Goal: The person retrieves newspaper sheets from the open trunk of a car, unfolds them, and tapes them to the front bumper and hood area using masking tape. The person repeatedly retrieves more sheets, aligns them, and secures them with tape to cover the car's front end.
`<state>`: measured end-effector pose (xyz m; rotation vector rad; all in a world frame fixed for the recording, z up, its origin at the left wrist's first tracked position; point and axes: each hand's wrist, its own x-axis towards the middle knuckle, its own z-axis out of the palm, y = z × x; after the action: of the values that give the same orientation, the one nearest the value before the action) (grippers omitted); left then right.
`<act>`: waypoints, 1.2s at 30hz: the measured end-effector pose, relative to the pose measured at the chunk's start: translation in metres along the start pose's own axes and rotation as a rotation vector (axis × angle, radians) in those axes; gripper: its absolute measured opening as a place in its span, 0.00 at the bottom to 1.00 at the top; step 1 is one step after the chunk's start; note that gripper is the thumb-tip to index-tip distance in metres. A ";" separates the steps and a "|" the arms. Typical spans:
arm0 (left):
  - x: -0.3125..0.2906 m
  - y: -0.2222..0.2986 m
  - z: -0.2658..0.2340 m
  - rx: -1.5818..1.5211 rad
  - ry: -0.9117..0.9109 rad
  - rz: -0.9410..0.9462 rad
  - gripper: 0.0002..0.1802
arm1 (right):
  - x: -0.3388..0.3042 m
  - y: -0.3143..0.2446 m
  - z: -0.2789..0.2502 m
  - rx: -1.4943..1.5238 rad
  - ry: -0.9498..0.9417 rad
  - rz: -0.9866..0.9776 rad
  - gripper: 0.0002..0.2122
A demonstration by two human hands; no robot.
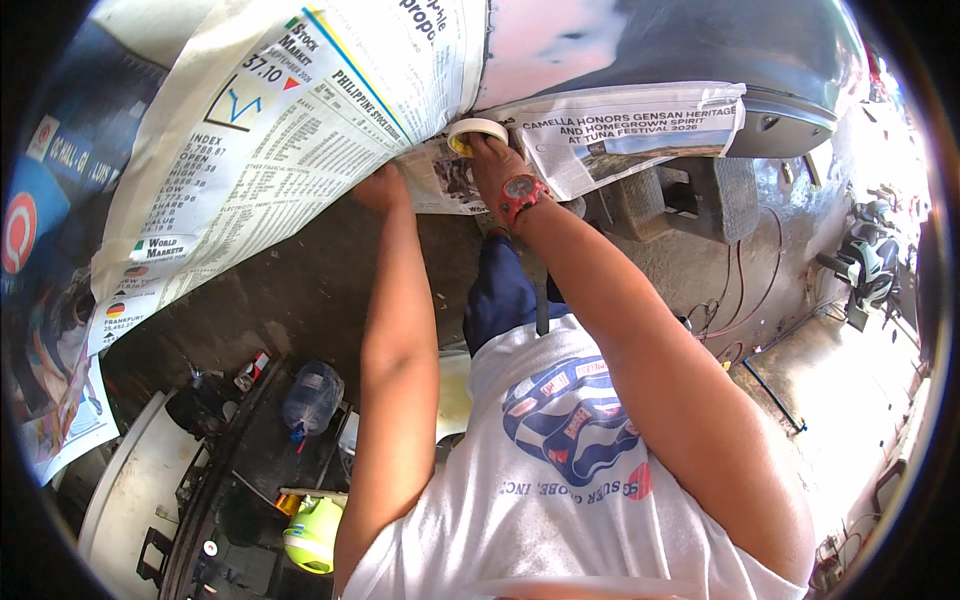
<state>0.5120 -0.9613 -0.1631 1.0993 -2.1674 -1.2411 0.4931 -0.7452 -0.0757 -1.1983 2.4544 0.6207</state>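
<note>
My right hand [495, 172], with a red watch at the wrist, is closed on a roll of masking tape [478, 128]. It presses close to the lower edge of a dark vehicle body panel [680, 50] that carries a pinkish patch. A strip of newspaper [640, 135] hangs along that edge to the right of the roll. On the left, a large newspaper sheet [270, 140] drapes over the bodywork. My left hand [383, 188] is at this sheet's lower edge, and its fingers are hidden by the paper.
Below the panel are dark blocky supports [690, 200]. Thin hoses [740, 290] run over the floor at right, where a motorcycle [870, 260] stands farther off. At lower left lie a yellow-green container [312, 535], a wrapped plastic bottle [312, 400] and a pale curved panel [130, 490].
</note>
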 end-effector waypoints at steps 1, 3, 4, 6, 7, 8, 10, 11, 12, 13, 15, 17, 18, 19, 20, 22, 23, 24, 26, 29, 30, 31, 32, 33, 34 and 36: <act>0.000 0.003 0.000 -0.010 0.036 -0.022 0.26 | -0.002 0.000 -0.002 0.004 -0.024 -0.033 0.24; 0.001 0.009 -0.004 0.026 0.076 -0.072 0.25 | -0.013 0.001 -0.008 0.039 0.013 -0.057 0.23; 0.002 0.010 -0.008 0.075 0.079 -0.100 0.24 | -0.021 0.001 -0.013 0.070 0.073 -0.048 0.23; 0.005 0.012 -0.014 0.162 0.072 -0.141 0.22 | -0.047 0.001 -0.020 0.141 0.196 -0.089 0.24; 0.007 0.011 -0.018 0.202 0.058 -0.149 0.22 | -0.072 0.000 -0.021 0.186 0.259 -0.136 0.25; 0.010 0.010 -0.019 0.238 0.071 -0.120 0.22 | -0.096 0.000 -0.022 0.247 0.367 -0.180 0.26; 0.011 0.007 -0.018 0.111 -0.001 -0.186 0.29 | -0.140 -0.002 -0.018 0.566 0.206 -0.200 0.32; 0.011 0.006 -0.016 0.056 -0.029 -0.248 0.32 | -0.162 -0.003 -0.013 0.640 0.242 -0.135 0.34; 0.008 0.005 -0.014 -0.154 -0.046 -0.245 0.33 | -0.183 -0.003 -0.008 0.718 0.247 -0.070 0.36; 0.004 0.006 -0.010 -0.361 -0.062 -0.287 0.34 | -0.204 -0.002 -0.002 0.787 0.166 -0.007 0.39; -0.001 0.010 -0.005 -0.579 -0.056 -0.374 0.34 | -0.241 0.002 0.011 0.868 0.034 0.138 0.43; -0.002 0.018 -0.001 -0.603 -0.018 -0.450 0.33 | -0.274 0.006 0.024 0.922 -0.053 0.295 0.45; -0.004 0.022 -0.001 -0.608 -0.001 -0.466 0.34 | -0.287 0.009 0.033 0.897 -0.037 0.338 0.44; -0.004 0.027 -0.001 -0.616 0.009 -0.461 0.35 | -0.299 0.009 0.042 0.894 -0.036 0.390 0.44; -0.004 0.031 -0.001 -0.633 0.026 -0.432 0.35 | -0.311 0.009 0.051 0.847 -0.012 0.417 0.43; -0.003 0.037 -0.001 -0.678 0.007 -0.398 0.33 | -0.334 0.008 0.071 0.803 0.007 0.502 0.41; -0.002 0.039 -0.002 -0.680 -0.001 -0.451 0.32 | -0.344 0.006 0.081 0.796 -0.008 0.546 0.41; 0.001 0.039 -0.003 -0.718 -0.024 -0.400 0.31 | -0.353 0.004 0.090 0.801 -0.023 0.596 0.41; 0.008 0.037 -0.007 -0.746 -0.070 -0.404 0.28 | -0.371 -0.003 0.106 0.811 -0.104 0.701 0.41; 0.029 0.023 -0.016 -0.902 -0.107 -0.504 0.27 | -0.392 -0.016 0.122 0.823 -0.178 0.807 0.39; 0.040 0.017 -0.019 -0.993 -0.167 -0.466 0.28 | -0.397 -0.021 0.125 0.831 -0.175 0.842 0.39; 0.050 0.008 -0.023 -1.070 -0.195 -0.503 0.28 | -0.400 -0.026 0.129 0.837 -0.174 0.880 0.38; 0.060 -0.001 -0.026 -1.151 -0.179 -0.529 0.28 | -0.403 -0.031 0.133 0.854 -0.207 0.927 0.38; 0.073 -0.011 -0.030 -1.226 -0.197 -0.526 0.27 | -0.406 -0.037 0.136 0.859 -0.174 0.950 0.38; 0.083 -0.022 -0.033 -1.306 -0.182 -0.611 0.27 | -0.407 -0.042 0.139 0.877 -0.175 0.978 0.37; 0.099 -0.042 -0.037 -1.395 -0.225 -0.647 0.26 | -0.410 -0.052 0.145 0.887 -0.166 1.030 0.36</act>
<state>0.4955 -1.0719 -0.1826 0.9407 -0.5070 -2.5543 0.7910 -0.4300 -0.0156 0.4596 2.5543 -0.1934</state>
